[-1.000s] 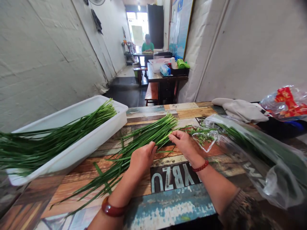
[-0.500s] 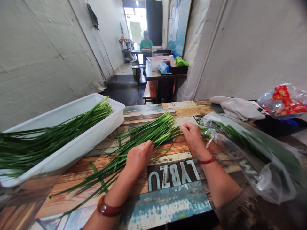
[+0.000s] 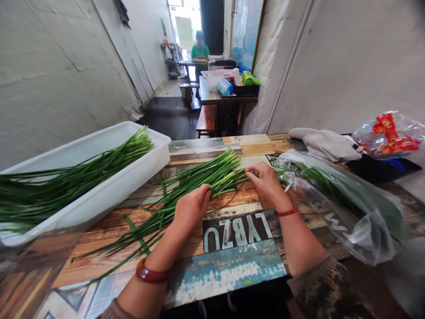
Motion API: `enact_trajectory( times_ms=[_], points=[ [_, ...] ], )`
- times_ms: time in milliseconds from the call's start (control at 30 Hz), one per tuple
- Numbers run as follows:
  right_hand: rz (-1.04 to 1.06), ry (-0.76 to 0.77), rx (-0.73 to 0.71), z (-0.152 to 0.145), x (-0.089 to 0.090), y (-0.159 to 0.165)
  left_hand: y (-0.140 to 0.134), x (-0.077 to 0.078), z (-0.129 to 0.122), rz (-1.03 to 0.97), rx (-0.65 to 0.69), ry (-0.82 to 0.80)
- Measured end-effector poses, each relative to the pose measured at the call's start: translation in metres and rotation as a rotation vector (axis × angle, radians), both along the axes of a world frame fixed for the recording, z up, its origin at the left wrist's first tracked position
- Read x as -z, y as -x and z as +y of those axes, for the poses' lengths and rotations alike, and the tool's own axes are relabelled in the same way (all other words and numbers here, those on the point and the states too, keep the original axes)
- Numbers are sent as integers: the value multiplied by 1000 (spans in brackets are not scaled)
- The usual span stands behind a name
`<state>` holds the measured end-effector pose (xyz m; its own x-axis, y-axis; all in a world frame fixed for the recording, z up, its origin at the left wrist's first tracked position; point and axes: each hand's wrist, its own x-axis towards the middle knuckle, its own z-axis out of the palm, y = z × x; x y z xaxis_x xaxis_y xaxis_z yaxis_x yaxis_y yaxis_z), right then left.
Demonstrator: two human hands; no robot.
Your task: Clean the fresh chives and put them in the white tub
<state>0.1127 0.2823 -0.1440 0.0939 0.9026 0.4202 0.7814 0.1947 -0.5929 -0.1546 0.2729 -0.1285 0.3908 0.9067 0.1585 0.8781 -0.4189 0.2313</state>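
A loose bunch of garlic chives (image 3: 199, 177) lies slantwise on the patterned wooden table, pale cut ends toward the upper right. My left hand (image 3: 192, 204) is closed around a few chive stalks at the near side of this bunch; its fingertips pinch them below the pale ends. At the tips of those stalks is my right hand (image 3: 265, 181), thumb and forefinger a little apart, with nothing visible between them. Beyond it, more chives (image 3: 332, 186) lie inside a clear plastic bag (image 3: 375, 239). Many chives (image 3: 83, 186) fill a white plastic tub (image 3: 142, 173) on the left.
A light cloth cap (image 3: 327, 144) and a clear and red plastic package (image 3: 387, 137) sit at the table's far right. Farther back stand a bench (image 3: 206, 118) and a dark table (image 3: 226, 98) with boxes and tissues. A person in green (image 3: 200, 51) sits beyond.
My right thumb and forefinger have parted from a pinch at the stalk tips. The left hand keeps its hold. The view has tipped slightly downward, so the room sits higher.
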Motion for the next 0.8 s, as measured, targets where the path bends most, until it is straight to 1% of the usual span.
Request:
enact_trajectory(
  times_ms=[67,133,200,233,300,400,500,567,633,733,767,800],
  points=[
    [230,58,-160,1,-1,7,1,-2,1,-26,-22,28],
    [415,191,-303,-1,-2,16,1,-4,2,-59,-48,52],
    [535,318,-415,-4,-2,27,1,-5,2,-92,-68,65],
    [585,348,-451,-6,-2,33,1,-6,2,-106,-67,68],
    [671,347,-469,-7,0,43,1,-5,2,-130,-43,68],
    [775,277,-398,-5,4,52,0,-3,2,-154,42,61],
    [849,247,-353,-4,3,55,0,2,3,-155,126,41],
    [855,235,-368,-5,-1,56,0,4,4,-150,167,29],
    [812,226,-403,-8,-6,58,0,6,4,-154,200,23],
    [734,286,-511,-12,-12,57,0,6,3,-136,248,56],
    [739,306,-534,-11,-13,54,0,6,3,-109,252,72],
    [764,306,-523,-10,-13,50,0,6,3,-73,240,79]
  ],
)
